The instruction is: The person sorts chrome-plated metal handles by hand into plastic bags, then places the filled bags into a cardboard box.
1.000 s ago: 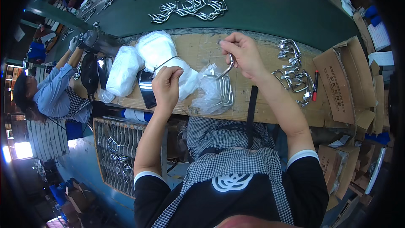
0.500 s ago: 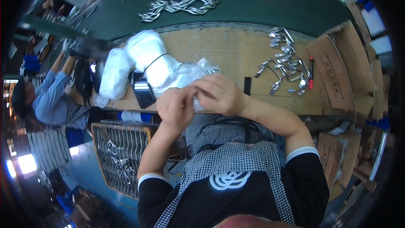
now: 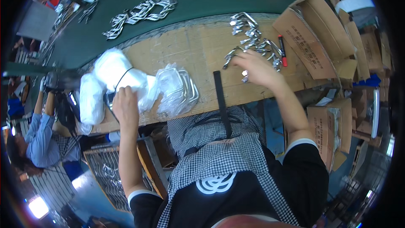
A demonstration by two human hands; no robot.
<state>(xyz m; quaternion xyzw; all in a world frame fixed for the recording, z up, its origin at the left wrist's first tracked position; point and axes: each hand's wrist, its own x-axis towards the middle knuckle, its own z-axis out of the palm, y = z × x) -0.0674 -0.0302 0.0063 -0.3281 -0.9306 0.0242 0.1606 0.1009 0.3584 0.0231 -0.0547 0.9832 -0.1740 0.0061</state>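
My left hand [image 3: 125, 106] is at the near edge of a strapped bundle of white plastic bags [image 3: 113, 68], its fingers pinched together on the bag edge. My right hand [image 3: 259, 68] reaches over a pile of shiny bent metal handles [image 3: 253, 33]; its bent fingers close on a handle at the pile's near left, and the palm hides part of it. Between the hands, several curved metal handles lie in a clear plastic bag [image 3: 171, 90] on the cardboard-covered table [image 3: 202, 42]. A dark phone [image 3: 109, 100] is mostly hidden behind my left hand.
A red-and-black marker [image 3: 282, 50] lies right of the pile, beside an open cardboard box [image 3: 308, 38]. More metal handles [image 3: 141, 12] lie on the green surface beyond. A slatted rack [image 3: 112, 173] stands below left; a co-worker [image 3: 46, 139] is at far left.
My hands have parted from the bagged handles, which now lie on the table. The left moved to the bag bundle, the right to the metal pile. The view has shifted too.
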